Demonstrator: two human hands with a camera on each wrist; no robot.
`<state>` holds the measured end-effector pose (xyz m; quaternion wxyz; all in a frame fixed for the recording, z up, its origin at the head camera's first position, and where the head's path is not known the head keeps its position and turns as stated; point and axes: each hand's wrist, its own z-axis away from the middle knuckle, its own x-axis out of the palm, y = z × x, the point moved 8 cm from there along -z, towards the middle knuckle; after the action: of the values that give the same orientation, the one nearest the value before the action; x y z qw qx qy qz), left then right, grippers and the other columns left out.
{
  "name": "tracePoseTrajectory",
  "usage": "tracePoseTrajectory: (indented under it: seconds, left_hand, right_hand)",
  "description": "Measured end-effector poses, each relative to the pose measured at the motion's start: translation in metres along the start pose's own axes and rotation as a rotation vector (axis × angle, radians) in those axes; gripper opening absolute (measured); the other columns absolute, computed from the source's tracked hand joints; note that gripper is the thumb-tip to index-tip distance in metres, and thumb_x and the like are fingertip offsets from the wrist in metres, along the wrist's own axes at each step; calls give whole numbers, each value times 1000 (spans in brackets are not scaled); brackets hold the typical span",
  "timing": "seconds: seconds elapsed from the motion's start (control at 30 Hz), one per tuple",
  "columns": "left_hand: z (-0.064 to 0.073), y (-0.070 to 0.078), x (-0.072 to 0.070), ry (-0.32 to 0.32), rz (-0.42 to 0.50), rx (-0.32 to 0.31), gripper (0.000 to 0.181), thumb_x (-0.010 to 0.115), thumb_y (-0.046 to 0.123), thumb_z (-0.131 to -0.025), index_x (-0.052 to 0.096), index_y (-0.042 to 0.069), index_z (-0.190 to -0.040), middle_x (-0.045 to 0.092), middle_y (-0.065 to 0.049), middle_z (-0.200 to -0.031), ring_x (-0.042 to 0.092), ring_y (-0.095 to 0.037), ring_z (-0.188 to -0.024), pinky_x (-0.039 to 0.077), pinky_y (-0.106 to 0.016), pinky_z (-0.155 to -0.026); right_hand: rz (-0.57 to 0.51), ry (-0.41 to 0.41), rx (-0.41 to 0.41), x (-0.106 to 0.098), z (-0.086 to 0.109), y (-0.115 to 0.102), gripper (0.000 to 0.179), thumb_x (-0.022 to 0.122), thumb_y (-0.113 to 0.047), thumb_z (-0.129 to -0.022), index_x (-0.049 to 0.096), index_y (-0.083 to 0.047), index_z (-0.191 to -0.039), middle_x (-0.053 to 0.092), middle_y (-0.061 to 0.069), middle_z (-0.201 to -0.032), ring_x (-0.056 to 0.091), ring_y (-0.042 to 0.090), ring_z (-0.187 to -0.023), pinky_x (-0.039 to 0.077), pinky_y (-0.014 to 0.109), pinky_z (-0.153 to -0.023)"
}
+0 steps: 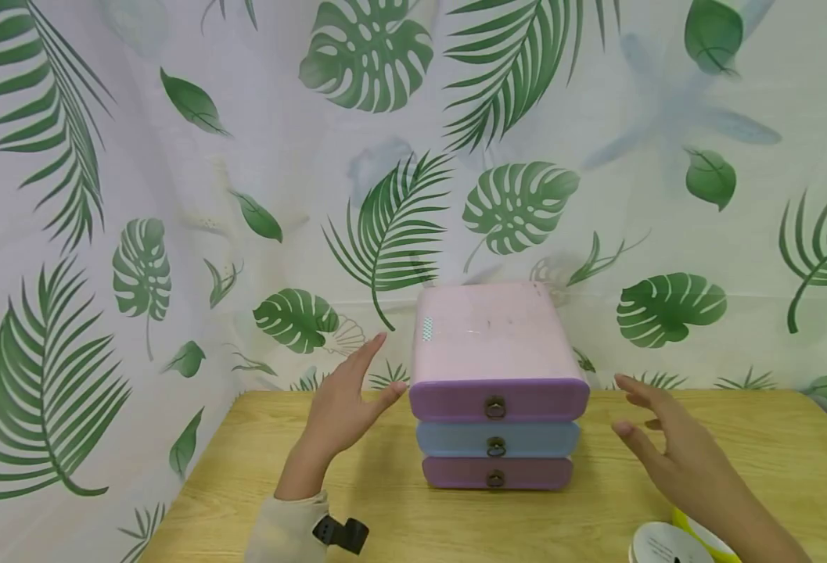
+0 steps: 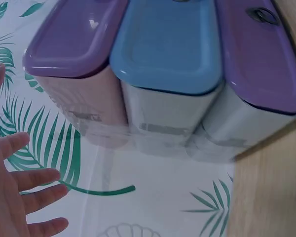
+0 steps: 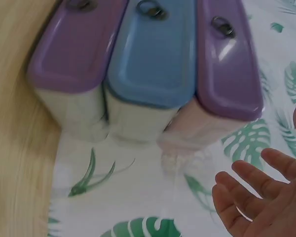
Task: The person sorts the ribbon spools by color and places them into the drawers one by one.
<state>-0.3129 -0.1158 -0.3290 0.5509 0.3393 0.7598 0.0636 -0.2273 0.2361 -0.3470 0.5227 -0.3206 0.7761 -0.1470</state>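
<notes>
A small three-drawer storage box [image 1: 495, 336] stands on the wooden table, with a pale pink top. Its top drawer front [image 1: 455, 400] is purple, the middle one [image 1: 455, 439] light blue and the bottom one [image 1: 455, 473] purple, each with a dark ring pull. All three drawers look closed. My left hand [image 1: 343, 407] is held beside the box's left side, fingers spread and apart from it. On the other side my right hand [image 1: 681, 446] hovers with relaxed fingers, a gap between it and the box. Both palms face the box, and neither hand holds anything.
At the table's front right, partly under my right forearm, lie a white round spool [image 1: 666, 543] and a yellow ring-shaped item [image 1: 688, 522]. A leaf-printed white cloth [image 1: 300, 258] hangs behind the wooden table [image 1: 378, 508]. A dark strap [image 1: 341, 534] sits on my left wrist.
</notes>
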Motion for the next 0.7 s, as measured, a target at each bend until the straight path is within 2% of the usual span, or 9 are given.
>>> tracePoseTrajectory:
  seconds: [0.1, 0.17, 0.2, 0.27, 0.43, 0.57, 0.7]
  left_hand:
    - [-12, 3, 2, -42, 114, -29, 75, 52, 65, -88, 30, 33, -152, 39, -4, -153, 41, -34, -138, 37, -61, -103]
    - [-20, 4, 6, -71, 199, -54, 72, 54, 63, -89, 31, 35, -151, 40, -4, -153, 42, -32, -138, 38, -62, -102]
    - [-23, 4, 8, -84, 237, -63, 71, 54, 62, -89, 31, 36, -151, 40, -5, -152, 42, -32, -137, 39, -62, -100]
    - [-28, 4, 12, -106, 306, -90, 68, 56, 59, -90, 32, 37, -150, 41, -6, -152, 43, -31, -137, 40, -62, -99]
    - [-35, 2, 20, -133, 390, -132, 66, 61, 54, -89, 36, 36, -148, 42, -6, -151, 44, -31, -135, 43, -59, -98]
    - [-39, 2, 27, -163, 432, -130, 64, 62, 53, -88, 41, 35, -146, 47, -8, -146, 50, -31, -128, 47, -53, -94]
    - [-42, 4, 33, -198, 474, -118, 59, 63, 51, -89, 44, 37, -143, 52, -8, -140, 56, -27, -119, 51, -45, -89]
  right_hand:
    - [-77, 65, -50, -2, 2, -14, 46, 56, -16, -98, 45, -8, -142, 52, -4, -139, 48, -9, -114, 49, 20, -79]
    - [-119, 83, -77, 0, 2, -22, 44, 57, -12, -97, 48, -8, -139, 50, -20, -135, 40, -23, -109, 44, 9, -77]
    - [-131, 89, -84, 1, 2, -25, 42, 57, -11, -97, 49, -8, -138, 48, -24, -132, 41, -23, -109, 42, 8, -79]
    - [-130, 100, -80, 3, 2, -29, 39, 57, -11, -97, 52, -8, -135, 51, -22, -128, 43, -22, -106, 42, 9, -79]
    - [-101, 106, -29, 5, 3, -31, 32, 56, -16, -98, 58, -13, -130, 62, -1, -121, 47, -16, -98, 46, 17, -73]
    - [-147, 83, -57, 12, 3, -40, 30, 55, -15, -99, 59, -14, -129, 65, -1, -118, 55, -8, -99, 48, 17, -76]
    - [-195, 7, -59, 23, -3, -48, 31, 53, -17, -100, 58, -14, -130, 65, 2, -122, 57, -7, -101, 50, 21, -79]
